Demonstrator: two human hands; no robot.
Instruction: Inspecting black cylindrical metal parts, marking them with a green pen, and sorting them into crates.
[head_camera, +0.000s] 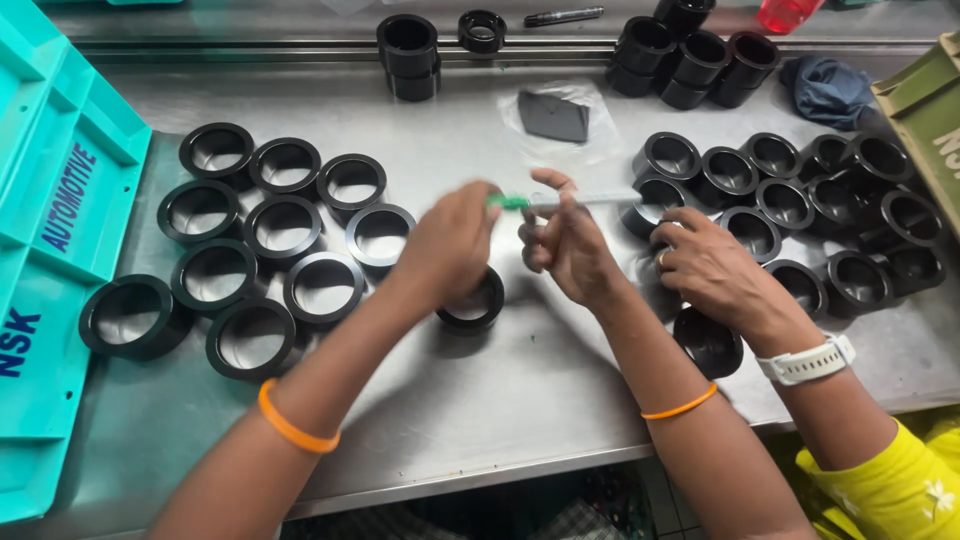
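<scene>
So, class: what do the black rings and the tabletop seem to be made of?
Black rings: probably hard plastic or coated metal; smooth, dark and slightly glossy, so it stays open. Tabletop: apparently stainless steel; grey, brushed, with soft reflections and a folded front edge.

We are looking at a steel bench (520, 400). Lying on it are black rings (285, 225) at the left, black cups (800, 195) at the right, a teal tray (50, 250), a dark pad (553, 115), a blue cloth (830, 88) and a marker (563, 15).
</scene>
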